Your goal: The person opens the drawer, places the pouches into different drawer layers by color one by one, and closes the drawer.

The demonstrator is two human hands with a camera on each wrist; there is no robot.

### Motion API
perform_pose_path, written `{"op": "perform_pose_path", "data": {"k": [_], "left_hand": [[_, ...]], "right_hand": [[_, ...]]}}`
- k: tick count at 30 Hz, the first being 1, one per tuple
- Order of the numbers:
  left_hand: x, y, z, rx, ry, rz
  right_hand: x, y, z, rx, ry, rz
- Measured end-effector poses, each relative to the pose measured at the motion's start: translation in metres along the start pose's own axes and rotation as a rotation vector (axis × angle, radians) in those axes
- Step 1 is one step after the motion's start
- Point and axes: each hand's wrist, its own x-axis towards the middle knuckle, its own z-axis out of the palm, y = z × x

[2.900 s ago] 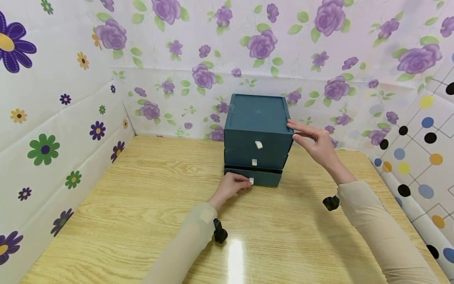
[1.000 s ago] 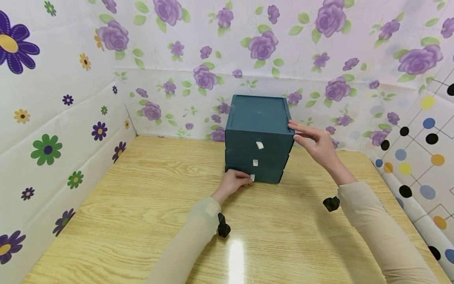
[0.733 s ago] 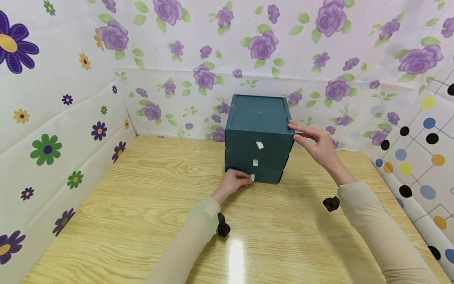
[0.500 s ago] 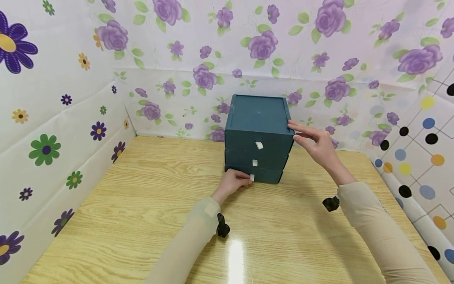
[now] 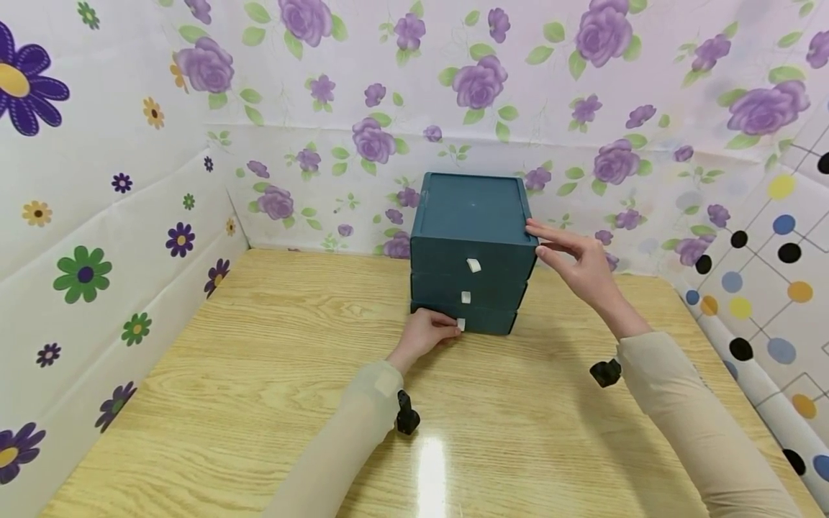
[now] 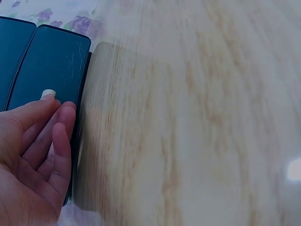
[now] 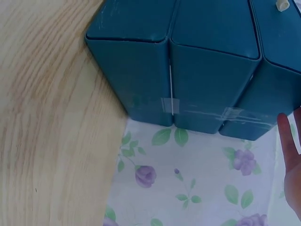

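A dark teal three-drawer unit point(image 5: 476, 208) stands on the wooden table, each drawer front bearing a small white pull tab. My left hand point(image 5: 424, 337) pinches the lowest tab point(image 5: 461, 324) between thumb and fingers. The bottom drawer point(image 5: 494, 321) sits pushed in, its front about level with the ones above. In the left wrist view, the thumb lies over the white tab point(image 6: 48, 93), with the other fingers curled beneath. At the upper right edge of the unit, my right hand point(image 5: 578, 267) rests its fingertips on the top and side, fingers fairly straight.
Flowered cloth point(image 5: 372, 140) hangs right behind the unit, with patterned cloths along both sides. The table point(image 5: 285, 360) spreads out in front. In the right wrist view, clear tape point(image 7: 200, 110) runs across the sides of the stacked drawers.
The bottom drawer stood slightly out 2.9 seconds ago and has slid in, my left hand moving inward with its tab. Over the last second nothing moves; my right hand keeps its place.
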Motion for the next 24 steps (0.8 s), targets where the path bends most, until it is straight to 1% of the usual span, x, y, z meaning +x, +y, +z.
{"op": "perform_pose_path", "data": {"k": [4,7,10,12,13,15,18,19,22,24], "left_hand": [[-0.001,0.001,0.000,-0.014,-0.014,-0.006],[-0.003,0.002,-0.003,-0.002,-0.034,0.004],[-0.008,0.004,-0.009,0.050,-0.067,0.028],[-0.013,0.008,-0.016,0.098,-0.102,0.053],[-0.015,0.009,-0.021,0.119,-0.135,0.076],[-0.021,0.013,-0.033,0.165,-0.201,0.127],[-0.030,0.021,-0.055,0.275,-0.285,0.247],[-0.034,0.025,-0.064,0.317,-0.304,0.290],[-0.047,0.041,-0.091,0.459,-0.307,0.411],[-0.057,0.050,-0.110,0.532,-0.295,0.449]], "right_hand": [[-0.001,0.000,0.000,-0.009,0.005,0.008],[-0.002,0.005,0.000,-0.009,0.000,0.042],[-0.003,0.012,0.000,-0.028,-0.012,0.075],[-0.004,0.017,-0.001,-0.059,-0.021,0.093],[-0.005,0.017,-0.002,-0.088,-0.024,0.095],[-0.006,0.015,-0.004,-0.134,-0.022,0.071],[-0.010,0.008,-0.010,-0.204,-0.018,0.009],[-0.012,0.005,-0.012,-0.214,-0.018,-0.020],[-0.019,-0.001,-0.019,-0.266,-0.029,-0.102],[-0.024,-0.005,-0.023,-0.316,-0.043,-0.167]]}}
